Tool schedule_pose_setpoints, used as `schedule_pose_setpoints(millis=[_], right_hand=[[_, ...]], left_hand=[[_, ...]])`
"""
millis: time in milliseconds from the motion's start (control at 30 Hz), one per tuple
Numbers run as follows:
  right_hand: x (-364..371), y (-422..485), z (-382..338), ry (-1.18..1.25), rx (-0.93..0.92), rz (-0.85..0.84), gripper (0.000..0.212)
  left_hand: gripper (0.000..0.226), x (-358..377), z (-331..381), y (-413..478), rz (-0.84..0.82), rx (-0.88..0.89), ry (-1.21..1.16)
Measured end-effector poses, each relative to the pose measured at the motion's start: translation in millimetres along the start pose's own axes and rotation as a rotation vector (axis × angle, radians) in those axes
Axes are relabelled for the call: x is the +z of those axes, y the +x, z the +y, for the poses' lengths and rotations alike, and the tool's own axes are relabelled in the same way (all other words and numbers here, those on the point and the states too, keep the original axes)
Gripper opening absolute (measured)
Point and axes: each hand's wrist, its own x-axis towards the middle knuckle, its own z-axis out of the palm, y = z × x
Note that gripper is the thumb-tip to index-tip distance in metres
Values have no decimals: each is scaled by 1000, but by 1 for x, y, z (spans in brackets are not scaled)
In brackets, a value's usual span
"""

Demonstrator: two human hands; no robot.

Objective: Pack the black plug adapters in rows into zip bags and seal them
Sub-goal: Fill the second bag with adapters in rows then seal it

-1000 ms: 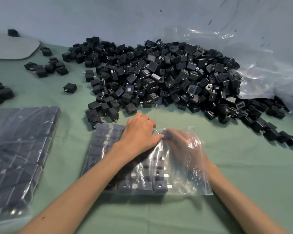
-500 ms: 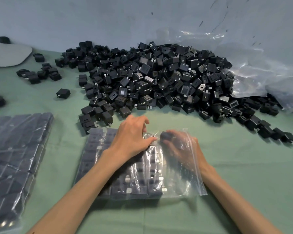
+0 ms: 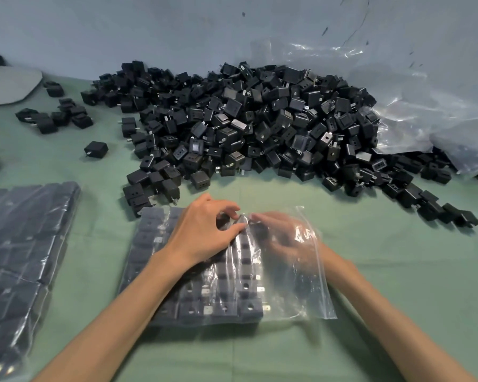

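Lower centre, the left hand (image 3: 202,232) pinches the zip bag (image 3: 309,293) with curled fingers; the right hand (image 3: 282,238) inside, grip too blurred to tell, seems to be filling rows of adapters (image 3: 226,301), which next need squaring up.

Adapters (image 3: 232,128) are black, the zip bag (image 3: 309,299) clear, the cloth (image 3: 398,271) green.

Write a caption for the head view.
Left hand grips a clear plastic zip bag; right hand reaches inside among black plug adapters.
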Motion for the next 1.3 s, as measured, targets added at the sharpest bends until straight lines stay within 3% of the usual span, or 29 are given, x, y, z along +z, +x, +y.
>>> schedule_pose_setpoints(millis=[100,200,333,433,500,567,633,767,833,900,1000,1133,1300], right_hand=[[3,12,-3,-10,79,-46,73],[10,5,-2,252,12,71,37],[-6,-7,-4,420,46,-46,46],[-8,-10,-1,400,69,-94,38],[-7,-13,0,350,66,51,33],[-7,-14,4,168,-13,283,25],[-1,-8,10,29,-64,403,25],[7,9,2,33,-103,328,18],[10,13,5,91,-11,305,13],[17,13,9,261,143,307,25],[23,13,9,312,126,293,32],[25,12,9,120,71,449,7],[38,5,8,270,76,512,16]], left_hand=[[26,0,0,0,-14,-13,-12],[23,2,-1,0,-16,-31,-20],[19,4,0,-1,-23,7,40],[16,4,-2,-1,-70,71,97],[16,4,-2,-1,-94,68,100],[16,4,-2,0,-102,57,96],[15,5,-3,1,-111,46,92],[14,6,-6,1,-122,27,75],[16,7,-6,0,-129,39,84],[17,7,-6,0,-130,58,94],[31,8,-5,-1,-148,64,126],[49,9,-4,-2,-201,73,172],[46,9,0,7,-264,84,118]])
